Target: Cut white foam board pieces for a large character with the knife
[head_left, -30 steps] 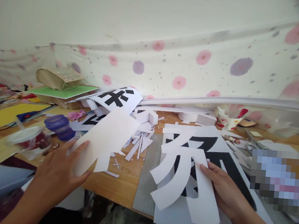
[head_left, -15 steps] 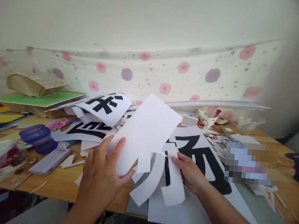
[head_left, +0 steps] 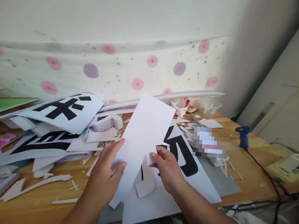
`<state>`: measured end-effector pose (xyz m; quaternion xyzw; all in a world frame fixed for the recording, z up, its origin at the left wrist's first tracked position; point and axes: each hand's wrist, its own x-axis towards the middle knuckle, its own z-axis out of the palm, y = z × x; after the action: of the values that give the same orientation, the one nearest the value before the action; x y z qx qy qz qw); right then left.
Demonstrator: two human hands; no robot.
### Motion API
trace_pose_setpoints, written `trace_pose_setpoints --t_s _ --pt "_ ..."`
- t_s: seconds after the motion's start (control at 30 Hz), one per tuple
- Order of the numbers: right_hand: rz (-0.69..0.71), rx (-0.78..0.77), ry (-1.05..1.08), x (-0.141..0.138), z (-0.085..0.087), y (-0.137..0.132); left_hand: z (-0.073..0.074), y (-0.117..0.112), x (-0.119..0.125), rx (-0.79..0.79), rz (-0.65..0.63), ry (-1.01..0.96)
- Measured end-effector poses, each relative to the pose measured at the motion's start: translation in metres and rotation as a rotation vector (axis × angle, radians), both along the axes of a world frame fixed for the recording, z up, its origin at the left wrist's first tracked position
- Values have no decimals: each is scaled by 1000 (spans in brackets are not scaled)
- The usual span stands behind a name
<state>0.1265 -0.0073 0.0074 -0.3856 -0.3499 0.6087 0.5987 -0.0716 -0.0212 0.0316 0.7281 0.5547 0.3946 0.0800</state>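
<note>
A blank white card sheet (head_left: 148, 122) is held tilted up in front of me. Along its left edge my left hand (head_left: 106, 170) grips it, with thumb and fingers apart. My right hand (head_left: 167, 168) pinches a narrow tab at its lower right, thumb in front. Under the sheet lies a white paper printed with a bold black character (head_left: 184, 156), partly covered. A curved white cut-out strip (head_left: 146, 186) rests on that print, below my right hand.
White cut-outs and scraps (head_left: 109, 122) litter the wooden table (head_left: 255, 148). More printed sheets (head_left: 64, 108) lie left. Scissors (head_left: 199, 122), a paper cup (head_left: 182, 111) and a blurred-out device (head_left: 209, 142) are right of centre. A blue glue gun (head_left: 244, 136) with a cord stands farther right.
My view has swung right, bringing the glue gun fully into sight. The sheet has turned more upright. My right hand has shifted from the curved strip to the sheet's lower right tab.
</note>
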Motion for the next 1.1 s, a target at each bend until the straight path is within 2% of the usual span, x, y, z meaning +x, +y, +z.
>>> trace_pose_setpoints --t_s 0.1,0.17,0.23,0.3,0.33,0.4,0.5,0.6,0.77,0.87,0.93,1.1 --pt "-80 7 -19 26 0 5 -9 5 1 -248 -183 -237" --pt "-170 -6 -54 53 -1 6 -16 12 -7 -347 -189 -248" --pt "-274 -39 -116 85 -3 3 -25 20 -23 -349 -60 -53" --pt "-351 -98 -197 116 -5 0 -36 26 -42 -287 94 188" --pt "-383 -124 -239 129 -7 -2 -43 28 -51 -294 127 265" --pt "-434 -160 -323 143 -10 -4 -54 29 -64 -324 115 356" --pt "-460 -149 -453 142 -17 -3 -66 28 -66 -355 110 464" --pt "-446 -113 -556 128 -24 1 -69 29 -61 -351 155 570" --pt "-467 -107 -669 122 -32 5 -81 31 -63 -283 147 644" --pt "-462 -131 -687 123 -32 5 -90 28 -62 -199 140 594" --pt "-444 -147 -680 122 -31 4 -91 26 -56 -193 106 522" --pt "-326 -196 -600 118 -33 5 -75 18 -26 -352 102 281"
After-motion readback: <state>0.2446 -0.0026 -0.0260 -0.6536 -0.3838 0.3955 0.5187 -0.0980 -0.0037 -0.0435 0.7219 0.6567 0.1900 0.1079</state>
